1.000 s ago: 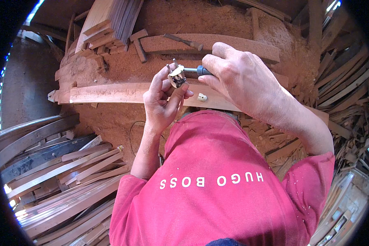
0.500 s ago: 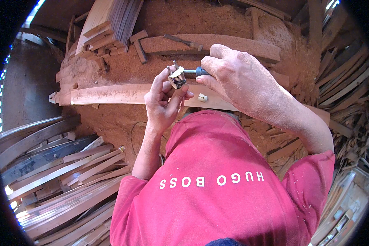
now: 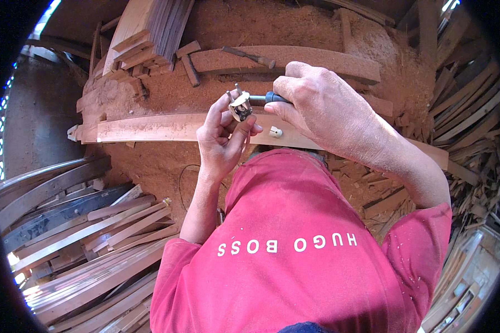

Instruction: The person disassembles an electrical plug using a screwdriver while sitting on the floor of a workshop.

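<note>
In my left hand (image 3: 223,133) is an opened electrical plug (image 3: 240,106), cream-coloured with two metal pins pointing up and away. My thumb and fingers pinch it, and a thin cable trails below. My right hand (image 3: 325,105) is wrapped round the dark handle of a screwdriver (image 3: 270,97). Its metal shaft points left, and the tip meets the side of the plug. Close by, a small white plug cover (image 3: 275,131) rests on a long pale board (image 3: 155,128) that crosses in front of me.
Beyond the board lie a hammer (image 3: 189,62), a chisel-like tool (image 3: 249,56) and a curved timber (image 3: 316,62) on sawdust. Stacked planks (image 3: 144,36) rise at the far left. Cut wood strips (image 3: 94,238) pile up at left, with scrap wood (image 3: 466,119) at right.
Both hands hold nearly the same pose, with the screwdriver still against the plug. Only a very slight shift of the view shows.
</note>
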Available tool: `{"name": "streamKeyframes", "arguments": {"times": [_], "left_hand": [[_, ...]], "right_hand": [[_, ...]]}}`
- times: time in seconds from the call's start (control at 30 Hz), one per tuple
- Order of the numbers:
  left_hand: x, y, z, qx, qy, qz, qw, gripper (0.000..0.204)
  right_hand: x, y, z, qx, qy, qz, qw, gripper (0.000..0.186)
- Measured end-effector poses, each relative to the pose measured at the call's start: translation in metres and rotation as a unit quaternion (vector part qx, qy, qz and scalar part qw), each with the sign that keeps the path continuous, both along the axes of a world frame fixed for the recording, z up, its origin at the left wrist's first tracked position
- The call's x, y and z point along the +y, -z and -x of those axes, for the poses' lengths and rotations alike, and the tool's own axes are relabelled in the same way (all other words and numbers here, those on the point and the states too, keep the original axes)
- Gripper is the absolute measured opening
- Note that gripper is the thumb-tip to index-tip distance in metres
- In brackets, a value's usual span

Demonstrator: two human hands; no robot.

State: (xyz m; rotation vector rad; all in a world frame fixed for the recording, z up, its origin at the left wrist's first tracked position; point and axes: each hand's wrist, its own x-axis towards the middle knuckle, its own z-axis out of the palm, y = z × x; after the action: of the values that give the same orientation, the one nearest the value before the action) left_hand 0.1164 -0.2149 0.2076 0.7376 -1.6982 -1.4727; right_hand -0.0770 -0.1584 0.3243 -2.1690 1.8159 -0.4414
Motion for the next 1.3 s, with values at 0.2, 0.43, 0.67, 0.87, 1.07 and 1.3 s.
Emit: {"name": "streamKeyframes", "arguments": {"times": [0.2, 0.43, 0.67, 0.87, 1.07, 1.3], "left_hand": [[0.0, 0.0, -0.001, -0.008, -0.003, 0.004, 1.0, 0.052], [0.0, 0.001, 0.0, -0.001, -0.006, 0.003, 1.0, 0.052], [-0.006, -0.007, -0.003, 0.089, -0.065, 0.012, 0.994, 0.05], [-0.015, -0.033, 0.001, 0.257, -0.064, -0.048, 0.963, 0.054], [-0.013, -0.049, 0.009, 0.334, -0.07, -0.043, 0.939, 0.05], [-0.02, -0.048, 0.0, 0.413, -0.014, -0.096, 0.906, 0.051]], "right_hand": [[-0.001, 0.0, 0.0, -0.005, -0.005, 0.011, 1.0, 0.027], [-0.002, -0.001, -0.001, 0.024, -0.002, 0.011, 1.0, 0.027], [0.004, -0.007, 0.004, 0.014, 0.065, 0.07, 0.995, 0.026], [0.003, 0.054, -0.03, -0.404, 0.144, 0.03, 0.903, 0.035], [-0.007, 0.076, -0.078, -0.662, 0.116, 0.012, 0.741, 0.03], [-0.008, 0.07, -0.077, -0.533, 0.113, 0.107, 0.832, 0.021]]}}
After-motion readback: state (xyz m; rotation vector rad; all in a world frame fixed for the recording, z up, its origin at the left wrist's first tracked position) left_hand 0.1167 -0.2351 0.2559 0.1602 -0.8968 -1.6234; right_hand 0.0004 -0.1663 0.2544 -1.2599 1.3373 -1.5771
